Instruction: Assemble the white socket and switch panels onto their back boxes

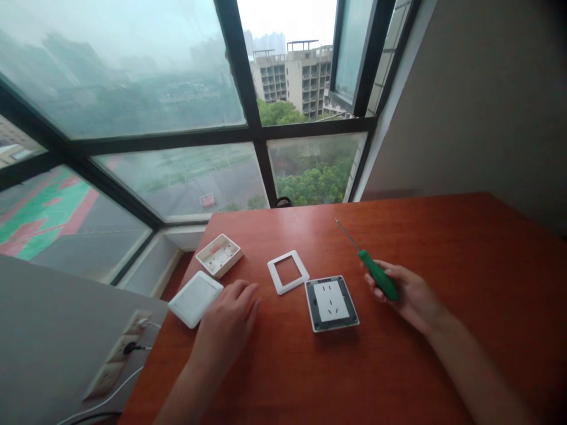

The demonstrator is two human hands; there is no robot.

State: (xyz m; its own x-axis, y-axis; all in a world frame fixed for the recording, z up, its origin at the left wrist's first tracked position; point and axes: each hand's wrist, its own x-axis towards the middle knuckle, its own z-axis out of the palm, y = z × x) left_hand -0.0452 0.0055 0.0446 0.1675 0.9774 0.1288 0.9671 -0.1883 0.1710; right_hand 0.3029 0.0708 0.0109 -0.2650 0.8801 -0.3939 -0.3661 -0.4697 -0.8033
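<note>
Right hand (404, 287) around one screwdriver (377, 274), left hand (230, 313) loose, one socket (330, 301), one frame (276, 280), one box (229, 266), one panel (195, 298)

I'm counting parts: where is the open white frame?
In the head view's middle, the frame lies on the table between the left hand and the socket, slightly farther back.

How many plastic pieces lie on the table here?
4: the box at back left, the cover plate nearer, by the left hand, the square frame in the middle, and the socket right of it. That hand may hide others.
</note>
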